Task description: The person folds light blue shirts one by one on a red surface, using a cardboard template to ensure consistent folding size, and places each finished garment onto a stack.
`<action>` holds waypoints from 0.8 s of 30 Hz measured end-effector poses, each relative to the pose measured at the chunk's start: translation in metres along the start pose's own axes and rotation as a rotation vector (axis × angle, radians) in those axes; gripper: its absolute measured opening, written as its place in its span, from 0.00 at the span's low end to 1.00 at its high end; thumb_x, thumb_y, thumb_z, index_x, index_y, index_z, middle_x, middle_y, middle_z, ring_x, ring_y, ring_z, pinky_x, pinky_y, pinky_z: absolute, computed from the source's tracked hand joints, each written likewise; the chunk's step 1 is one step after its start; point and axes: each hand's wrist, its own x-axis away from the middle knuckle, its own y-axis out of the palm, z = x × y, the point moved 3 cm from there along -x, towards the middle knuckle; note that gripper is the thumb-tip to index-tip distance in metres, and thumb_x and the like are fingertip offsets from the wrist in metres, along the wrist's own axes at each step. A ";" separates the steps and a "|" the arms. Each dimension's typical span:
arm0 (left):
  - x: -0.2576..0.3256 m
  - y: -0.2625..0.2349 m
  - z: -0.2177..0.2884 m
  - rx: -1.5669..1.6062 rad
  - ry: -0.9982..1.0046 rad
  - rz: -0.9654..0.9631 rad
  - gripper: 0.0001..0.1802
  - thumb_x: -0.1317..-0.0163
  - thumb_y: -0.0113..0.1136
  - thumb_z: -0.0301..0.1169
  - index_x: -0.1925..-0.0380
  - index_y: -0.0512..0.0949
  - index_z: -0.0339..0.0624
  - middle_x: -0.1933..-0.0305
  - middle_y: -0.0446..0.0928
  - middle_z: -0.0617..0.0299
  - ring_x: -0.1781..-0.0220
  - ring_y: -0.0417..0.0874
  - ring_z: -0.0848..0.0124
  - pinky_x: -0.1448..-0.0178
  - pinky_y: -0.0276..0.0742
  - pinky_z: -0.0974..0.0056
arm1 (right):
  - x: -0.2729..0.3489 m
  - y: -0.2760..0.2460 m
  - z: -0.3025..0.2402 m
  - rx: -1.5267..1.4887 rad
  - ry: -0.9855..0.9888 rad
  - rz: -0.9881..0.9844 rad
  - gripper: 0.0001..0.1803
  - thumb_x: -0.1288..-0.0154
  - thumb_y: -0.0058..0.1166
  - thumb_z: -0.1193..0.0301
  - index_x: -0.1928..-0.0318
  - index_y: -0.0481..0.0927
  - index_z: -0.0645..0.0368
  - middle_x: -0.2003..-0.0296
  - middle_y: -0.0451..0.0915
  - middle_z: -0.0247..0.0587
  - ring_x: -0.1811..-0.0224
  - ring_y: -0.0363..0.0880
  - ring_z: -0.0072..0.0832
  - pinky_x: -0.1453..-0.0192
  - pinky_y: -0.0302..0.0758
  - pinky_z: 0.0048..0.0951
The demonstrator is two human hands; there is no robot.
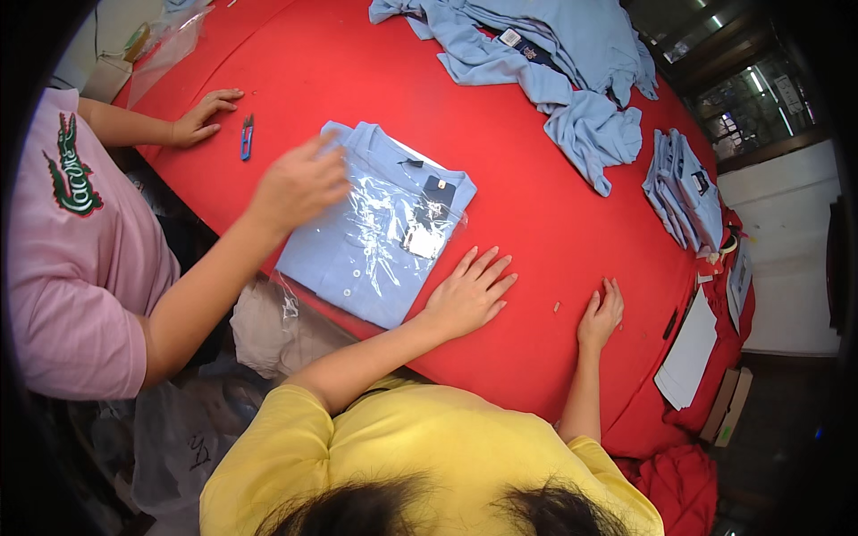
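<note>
Two hands lie open and flat: left hand apparently touching the bagged blue shirt, right hand on the red tabletop. Pinning the bag's edge firmly would steady it for a co-worker's hand.

Bright even overhead light on my red table; glare on plastic bag; soft shadows; hand motion-blurred; fisheye bend, dark rim.

Both bare arms reach forward from yellow short sleeves. The left hand lies flat, palm down, fingers spread and pointing far and right. The right hand lies palm down to its right, fingers straight and close together.
</note>
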 end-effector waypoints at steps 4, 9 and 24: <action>-0.002 -0.004 -0.002 0.050 -0.004 -0.014 0.25 0.38 0.57 0.42 0.42 0.73 0.47 0.35 0.66 0.54 0.29 0.60 0.56 0.26 0.52 0.48 | -0.002 0.002 0.000 0.010 -0.009 0.001 0.19 0.30 0.44 0.67 0.41 0.72 0.56 0.36 0.68 0.41 0.32 0.61 0.38 0.30 0.55 0.43; -0.011 -0.042 -0.012 0.310 -0.075 0.077 0.20 0.41 0.60 0.31 0.47 0.75 0.44 0.44 0.73 0.52 0.40 0.72 0.54 0.36 0.68 0.53 | -0.002 0.003 0.001 0.017 -0.006 0.003 0.19 0.29 0.43 0.67 0.41 0.72 0.56 0.36 0.68 0.41 0.32 0.61 0.38 0.30 0.55 0.43; -0.008 -0.103 -0.166 -0.286 -0.264 0.233 0.19 0.41 0.62 0.35 0.50 0.79 0.41 0.44 0.75 0.58 0.39 0.72 0.57 0.34 0.66 0.53 | -0.003 0.002 -0.002 0.022 0.025 -0.018 0.20 0.29 0.42 0.66 0.40 0.71 0.56 0.35 0.66 0.39 0.32 0.60 0.37 0.28 0.54 0.43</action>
